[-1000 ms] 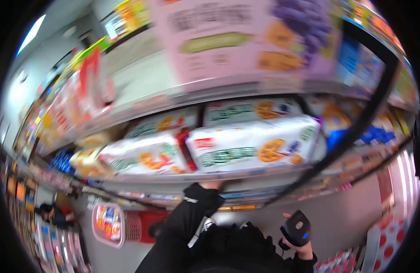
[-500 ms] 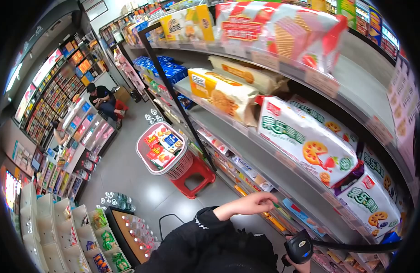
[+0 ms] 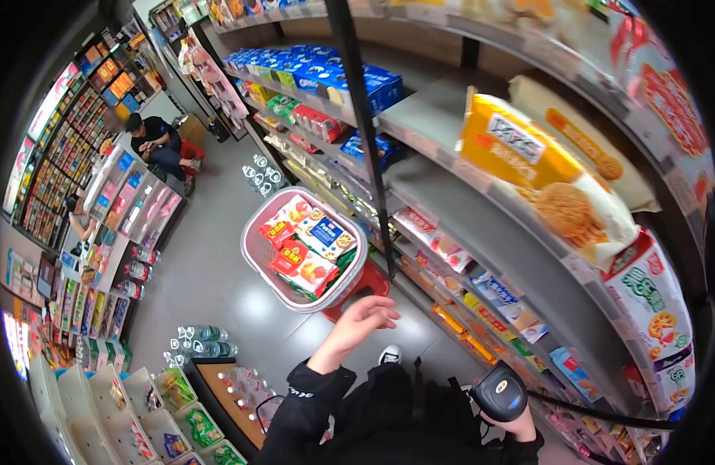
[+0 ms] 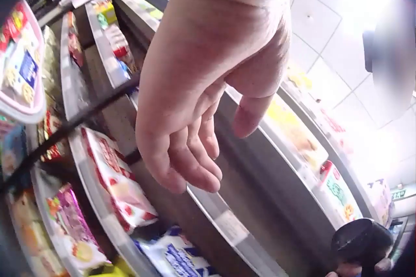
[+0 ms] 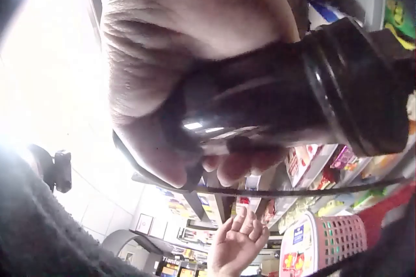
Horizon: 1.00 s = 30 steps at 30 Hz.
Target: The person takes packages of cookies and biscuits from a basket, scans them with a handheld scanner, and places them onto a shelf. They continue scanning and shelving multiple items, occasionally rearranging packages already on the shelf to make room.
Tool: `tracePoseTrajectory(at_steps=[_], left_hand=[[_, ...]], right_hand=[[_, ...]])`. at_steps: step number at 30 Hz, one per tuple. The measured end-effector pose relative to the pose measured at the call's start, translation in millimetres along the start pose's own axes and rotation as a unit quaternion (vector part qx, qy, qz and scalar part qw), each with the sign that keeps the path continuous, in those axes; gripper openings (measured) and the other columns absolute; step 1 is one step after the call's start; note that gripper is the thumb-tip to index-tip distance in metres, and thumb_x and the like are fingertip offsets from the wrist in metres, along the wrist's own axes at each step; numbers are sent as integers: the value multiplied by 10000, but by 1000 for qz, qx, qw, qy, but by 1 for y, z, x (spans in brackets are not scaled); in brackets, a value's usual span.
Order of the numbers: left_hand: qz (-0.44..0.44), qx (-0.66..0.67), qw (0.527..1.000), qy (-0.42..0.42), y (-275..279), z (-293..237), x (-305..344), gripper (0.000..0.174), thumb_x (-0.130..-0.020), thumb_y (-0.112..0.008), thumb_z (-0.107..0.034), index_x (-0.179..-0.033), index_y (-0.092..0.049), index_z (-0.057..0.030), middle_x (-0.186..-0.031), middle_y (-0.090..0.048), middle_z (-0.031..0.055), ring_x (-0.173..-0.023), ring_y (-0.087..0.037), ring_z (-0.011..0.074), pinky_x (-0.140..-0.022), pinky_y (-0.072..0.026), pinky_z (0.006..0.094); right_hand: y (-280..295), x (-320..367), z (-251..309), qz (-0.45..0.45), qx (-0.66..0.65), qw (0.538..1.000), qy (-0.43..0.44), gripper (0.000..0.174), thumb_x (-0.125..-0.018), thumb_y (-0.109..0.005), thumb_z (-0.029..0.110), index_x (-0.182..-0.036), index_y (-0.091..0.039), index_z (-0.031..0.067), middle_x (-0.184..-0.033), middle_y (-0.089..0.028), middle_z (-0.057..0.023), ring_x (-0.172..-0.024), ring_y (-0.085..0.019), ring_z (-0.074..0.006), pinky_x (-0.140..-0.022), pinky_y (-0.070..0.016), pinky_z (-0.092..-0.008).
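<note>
My left hand (image 3: 359,324) is held out with loosely bent fingers and nothing in it, in front of the shelf and close to a pink basket (image 3: 250,246). In the left wrist view the same hand (image 4: 201,75) hangs with its fingers pointing down. Red-and-white snack packs (image 3: 302,266) and a blue-and-white biscuit pack (image 3: 326,235) lie in the basket, which stands on a red stool (image 3: 375,285). At the lower right, my right hand (image 3: 520,428) grips a black handheld barcode scanner (image 3: 500,392). Its fingers wrap round the scanner's handle (image 5: 253,105) in the right wrist view.
Shelves run along the right, with a yellow biscuit pack (image 3: 540,167), white biscuit packs (image 3: 644,291) and blue boxes (image 3: 319,70). A black shelf post (image 3: 357,116) rises behind the basket. Bottles (image 3: 202,333) and snack bins (image 3: 144,403) stand lower left. A seated person (image 3: 157,143) is farther back.
The head view has swung left from the biscuit shelf to the basket. My left hand has come away from the shelf edge toward the basket. My right hand still holds the scanner.
</note>
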State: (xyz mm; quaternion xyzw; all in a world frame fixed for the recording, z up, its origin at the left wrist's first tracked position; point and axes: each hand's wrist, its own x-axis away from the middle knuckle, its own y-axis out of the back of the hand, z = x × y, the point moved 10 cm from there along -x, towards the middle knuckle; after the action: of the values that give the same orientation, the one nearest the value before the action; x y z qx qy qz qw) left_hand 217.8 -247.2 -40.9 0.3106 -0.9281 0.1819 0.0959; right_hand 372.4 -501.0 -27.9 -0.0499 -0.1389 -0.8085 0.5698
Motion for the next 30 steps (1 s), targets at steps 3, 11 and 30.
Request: tracePoseTrajectory(at_steps=[3, 11, 30], left_hand=[[-80, 10, 997, 3, 76, 11, 21, 271, -848, -452, -120, -1082, -447, 16, -952, -552, 122, -850, -557, 189, -781, -445, 291], [-187, 113, 973, 74, 154, 39, 48, 262, -827, -418, -86, -1065, -453, 16, -968, -555, 125, -820, -564, 187, -748, -450, 273], [-263, 127, 954, 75, 148, 46, 7, 234, -843, -415, -75, -1050, -472, 19, -928, -564, 124, -790, -582, 192, -728, -477, 281]], right_hand=[[-33, -30, -1, 37, 4, 999, -26, 636, -535, -753, 129, -1093, -473, 8, -1043, -544, -99, -983, -506, -182, -862, -382, -310], [-80, -73, 46, 65, 16, 996, -63, 638, -555, -729, 124, -1122, -462, 7, -1061, -540, -104, -984, -501, -185, -869, -375, -312], [-26, -125, 47, 107, 57, 993, 4, 610, -560, -725, 147, -1104, -482, 20, -1059, -548, -108, -979, -515, -213, -868, -381, -312]])
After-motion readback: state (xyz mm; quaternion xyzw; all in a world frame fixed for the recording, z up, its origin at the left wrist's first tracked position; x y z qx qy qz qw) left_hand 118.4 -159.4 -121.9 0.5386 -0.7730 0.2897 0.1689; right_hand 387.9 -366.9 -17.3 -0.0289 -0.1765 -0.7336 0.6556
